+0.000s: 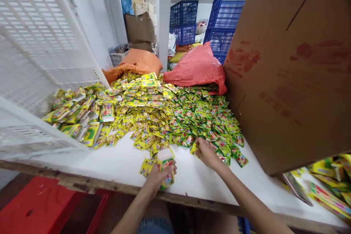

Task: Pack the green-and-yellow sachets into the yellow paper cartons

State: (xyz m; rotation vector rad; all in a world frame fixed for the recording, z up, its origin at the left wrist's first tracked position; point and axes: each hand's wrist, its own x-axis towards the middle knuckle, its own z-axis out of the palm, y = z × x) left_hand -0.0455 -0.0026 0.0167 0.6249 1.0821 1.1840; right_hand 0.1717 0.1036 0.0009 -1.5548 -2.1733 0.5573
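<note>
A big heap of small yellow-green sachets covers the white table. My left hand is near the front edge, closed around a small stack of sachets held upright. My right hand reaches into the near edge of the heap, its fingers pinching a single yellow sachet. A few loose sachets lie just left of my left hand.
A tilted white plastic crate stands at the left with sachets spilling from it. A large cardboard box leans at the right. Orange and red sacks and blue crates stand behind. A red stool sits below.
</note>
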